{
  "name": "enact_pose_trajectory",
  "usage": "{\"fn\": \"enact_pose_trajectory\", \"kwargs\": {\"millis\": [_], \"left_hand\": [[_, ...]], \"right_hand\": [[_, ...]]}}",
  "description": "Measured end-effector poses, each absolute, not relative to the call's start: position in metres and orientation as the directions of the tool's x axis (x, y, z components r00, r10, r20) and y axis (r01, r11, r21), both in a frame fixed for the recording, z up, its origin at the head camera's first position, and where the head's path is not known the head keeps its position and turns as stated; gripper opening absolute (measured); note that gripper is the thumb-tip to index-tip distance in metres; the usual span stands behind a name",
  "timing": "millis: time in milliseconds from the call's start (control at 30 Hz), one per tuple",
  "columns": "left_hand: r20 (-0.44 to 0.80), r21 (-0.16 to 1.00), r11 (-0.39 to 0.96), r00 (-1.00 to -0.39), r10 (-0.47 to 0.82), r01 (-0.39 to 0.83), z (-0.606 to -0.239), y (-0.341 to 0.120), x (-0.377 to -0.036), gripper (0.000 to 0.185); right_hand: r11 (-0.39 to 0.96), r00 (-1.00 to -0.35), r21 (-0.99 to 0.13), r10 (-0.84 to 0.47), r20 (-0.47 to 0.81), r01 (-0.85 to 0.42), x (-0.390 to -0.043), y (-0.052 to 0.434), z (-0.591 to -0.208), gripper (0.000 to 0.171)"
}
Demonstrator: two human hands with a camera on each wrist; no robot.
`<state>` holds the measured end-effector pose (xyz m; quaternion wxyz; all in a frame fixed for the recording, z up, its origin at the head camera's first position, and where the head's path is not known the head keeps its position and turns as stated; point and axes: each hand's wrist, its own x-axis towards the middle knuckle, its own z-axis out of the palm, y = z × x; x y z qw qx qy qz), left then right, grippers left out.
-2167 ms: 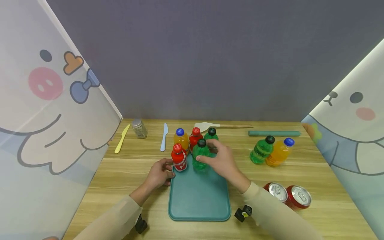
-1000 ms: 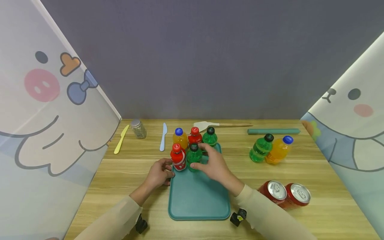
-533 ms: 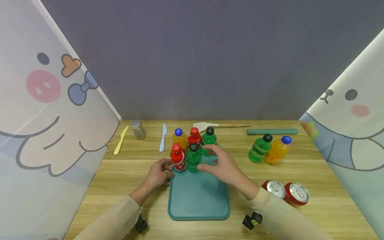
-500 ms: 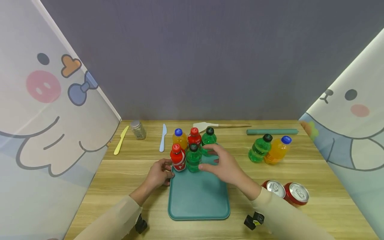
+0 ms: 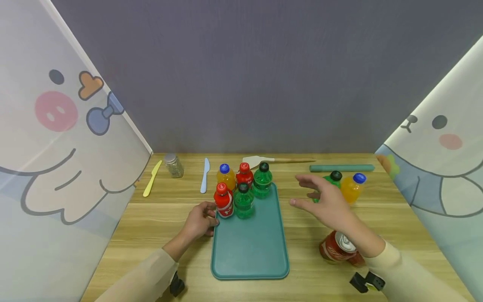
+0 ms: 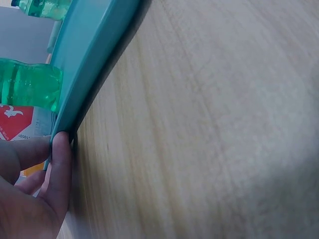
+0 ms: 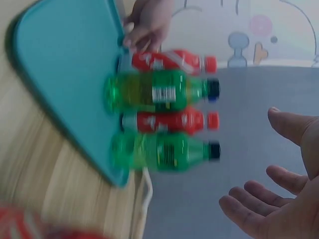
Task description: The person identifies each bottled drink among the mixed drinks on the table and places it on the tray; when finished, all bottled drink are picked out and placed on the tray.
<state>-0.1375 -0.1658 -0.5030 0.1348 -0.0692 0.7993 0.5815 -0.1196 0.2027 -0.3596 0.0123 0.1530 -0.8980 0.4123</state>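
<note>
Left hand (image 5: 198, 220) pinches the teal tray (image 5: 250, 251) at its left rim — right hand (image 5: 327, 203), fingers spread and holding nothing, hovers right of the tray, just before the green bottle (image 5: 332, 178).

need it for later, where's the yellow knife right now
In the head view the yellow knife lies at the table's far left, beside the small glass jar.

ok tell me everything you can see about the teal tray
The teal tray is a rounded rectangle with a raised rim, plastic by its look, lying flat on the wooden table. Five bottles stand upright at its far end: one orange, two red, two green. Its near part is bare. The left hand holds its left rim, thumb against the edge. The right hand is off it.
</note>
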Motion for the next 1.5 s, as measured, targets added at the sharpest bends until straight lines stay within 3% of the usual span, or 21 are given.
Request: {"fn": "enact_pose_trajectory", "kwargs": {"millis": [433, 733, 1067, 1500], "left_hand": [[-0.3, 0.911, 0.308, -0.953, 0.045, -0.273, -0.503, -0.166, -0.137, 0.052], [-0.293, 0.909, 0.323, -0.955, 0.04, -0.265, -0.502, -0.165, -0.138, 0.051], [-0.294, 0.905, 0.33, -0.955, 0.034, -0.267, -0.503, -0.165, -0.139, 0.051], [-0.295, 0.904, 0.334, -0.955, 0.03, -0.269, -0.504, -0.164, -0.139, 0.051]], "right_hand": [[0.789, -0.989, -0.599, -0.084, 0.121, -0.14, -0.128, 0.305, -0.349, 0.056], [0.836, -0.999, -0.548, -0.029, 0.031, -0.041, -0.14, 0.361, -0.366, 0.049], [0.826, -0.99, -0.559, -0.127, -0.064, -0.07, -0.159, 0.382, -0.378, 0.074], [0.778, -0.964, -0.61, -0.252, -0.088, -0.148, -0.174, 0.392, -0.395, 0.072]]}}
